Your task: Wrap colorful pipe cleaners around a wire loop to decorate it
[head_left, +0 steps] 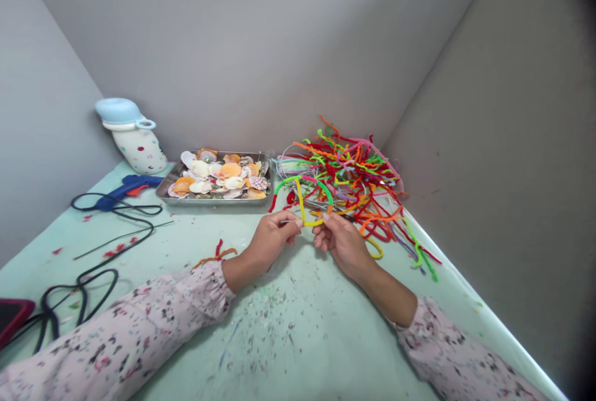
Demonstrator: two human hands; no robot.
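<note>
Between my two hands, above the middle of the table, is a bent pipe cleaner (302,202), yellow along its lower and left parts, with green, pink and orange sections on a curve above. My left hand (274,232) pinches its lower left corner between thumb and fingers. On the right, my right hand (342,239) has thumb and fingers closed on the lower right end, near the orange section. A heap of multicoloured pipe cleaners (358,165) lies just behind my hands, so where the held piece ends against it is partly hard to make out.
A metal tray (214,202) of seashells stands at the back, beside a white bottle (137,146) with a blue lid. At the left lie a blue glue gun (125,190) and a looping black cord (84,283). Grey walls border the green-covered table (298,339).
</note>
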